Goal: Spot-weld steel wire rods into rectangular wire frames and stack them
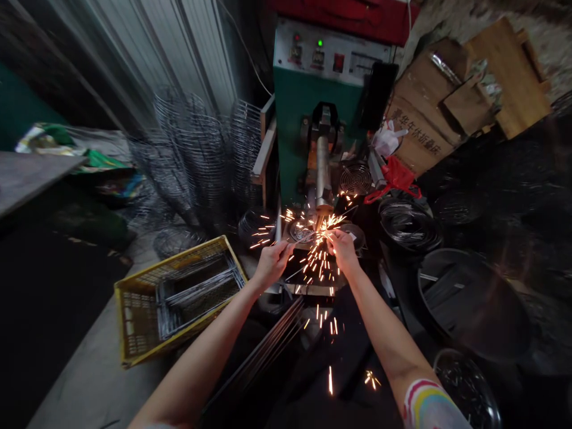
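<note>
The person's left hand (273,260) and right hand (341,247) were both closed in a pinch on the rim of a small round wire piece (304,232) that lay on the work plate directly under the welder's electrode arm (322,173), each hand gripping one side of it. Sparks (318,250) burst from the contact point between the hands and fell down the near edge of the plate toward the floor. The green welding machine (313,107) stood straight ahead, with a lit indicator on its panel. To the left, on the floor, sat a yellow crate (134,322) holding straight wire parts, and behind it rose stacks of wire grilles (196,155). To the right were black tubs (469,298) of dark wire rings, with cardboard boxes (424,113) beyond them. A finished round grille (355,177) leaned beside the electrode arm. To do this weld well, it seemed wise for the person to keep the wire piece flat and motionless under the electrode, so the crossing wires stayed seated, with the fingertips kept out at the rim and well clear of the spark point. Bare forearms lay right under the falling sparks, so a steady, brief hold looked safer than any shifting of grip during the weld.
</note>
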Demonstrator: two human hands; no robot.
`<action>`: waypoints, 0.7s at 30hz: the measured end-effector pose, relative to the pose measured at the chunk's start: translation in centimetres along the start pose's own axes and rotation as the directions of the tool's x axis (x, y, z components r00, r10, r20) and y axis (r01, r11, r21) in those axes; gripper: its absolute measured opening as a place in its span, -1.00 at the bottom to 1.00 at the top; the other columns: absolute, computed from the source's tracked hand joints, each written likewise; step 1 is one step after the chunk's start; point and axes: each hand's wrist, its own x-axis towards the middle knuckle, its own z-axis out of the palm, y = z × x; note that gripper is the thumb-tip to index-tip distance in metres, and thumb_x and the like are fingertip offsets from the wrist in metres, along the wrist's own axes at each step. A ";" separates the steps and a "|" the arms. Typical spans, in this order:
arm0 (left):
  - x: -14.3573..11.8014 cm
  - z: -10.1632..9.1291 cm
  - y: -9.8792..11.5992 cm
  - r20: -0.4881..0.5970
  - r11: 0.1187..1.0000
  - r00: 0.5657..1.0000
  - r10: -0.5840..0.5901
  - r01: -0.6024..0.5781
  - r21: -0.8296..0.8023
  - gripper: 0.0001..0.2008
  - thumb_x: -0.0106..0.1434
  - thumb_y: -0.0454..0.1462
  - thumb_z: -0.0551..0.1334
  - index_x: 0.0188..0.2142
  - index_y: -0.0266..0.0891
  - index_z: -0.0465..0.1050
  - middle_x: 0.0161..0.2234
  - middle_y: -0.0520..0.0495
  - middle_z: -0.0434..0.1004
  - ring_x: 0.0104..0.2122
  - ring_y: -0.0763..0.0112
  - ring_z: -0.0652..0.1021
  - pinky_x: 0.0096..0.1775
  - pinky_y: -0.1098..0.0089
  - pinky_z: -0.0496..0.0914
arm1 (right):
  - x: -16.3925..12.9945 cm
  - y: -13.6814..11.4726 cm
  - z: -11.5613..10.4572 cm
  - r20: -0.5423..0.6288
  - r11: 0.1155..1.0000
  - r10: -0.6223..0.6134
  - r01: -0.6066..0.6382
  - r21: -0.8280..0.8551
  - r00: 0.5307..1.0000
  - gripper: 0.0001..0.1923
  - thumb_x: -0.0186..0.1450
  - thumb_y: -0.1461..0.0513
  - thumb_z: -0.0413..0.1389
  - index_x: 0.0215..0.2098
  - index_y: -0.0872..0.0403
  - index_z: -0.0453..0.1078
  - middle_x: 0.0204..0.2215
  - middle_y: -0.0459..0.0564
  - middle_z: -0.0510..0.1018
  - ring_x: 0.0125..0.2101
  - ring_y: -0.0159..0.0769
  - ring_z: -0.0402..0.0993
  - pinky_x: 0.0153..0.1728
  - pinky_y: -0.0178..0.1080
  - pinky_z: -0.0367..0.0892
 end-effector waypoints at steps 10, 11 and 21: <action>-0.5 -0.6 0.7 0.046 0.994 0.995 0.092 -0.094 0.047 -0.62 0.33 -0.12 0.04 -0.58 -0.23 0.24 -0.67 0.12 0.08 -0.63 0.54 0.12 -0.52 0.47 0.01 | -7.1 1.3 -3.8 0.157 0.961 0.087 -0.041 -0.275 0.984 -0.55 0.11 -0.14 0.20 -0.48 0.09 0.40 -0.68 -0.16 0.35 -0.71 -0.46 0.17 -0.68 -0.38 0.04; -1.3 -1.0 1.0 0.063 0.993 0.993 0.101 -0.105 0.058 -0.63 0.31 -0.12 0.07 -0.58 -0.22 0.25 -0.67 0.12 0.10 -0.63 0.53 0.13 -0.52 0.46 0.00 | -8.6 2.0 -4.4 0.201 0.942 0.125 -0.053 -0.331 0.972 -0.55 0.10 -0.13 0.20 -0.47 0.09 0.41 -0.68 -0.16 0.35 -0.70 -0.44 0.18 -0.67 -0.37 0.07; -15.2 -15.7 -4.9 -0.346 0.929 0.915 -0.208 0.295 0.222 -0.77 0.19 -0.16 0.20 -0.54 -0.21 0.38 -0.61 0.01 0.34 -0.59 0.45 0.31 -0.47 0.43 0.11 | -16.1 6.7 -6.8 0.393 0.779 0.251 0.056 -0.625 0.884 -0.55 0.21 -0.13 0.08 -0.30 0.06 0.53 -0.46 0.02 0.56 -0.44 -0.16 0.45 -0.40 -0.22 0.34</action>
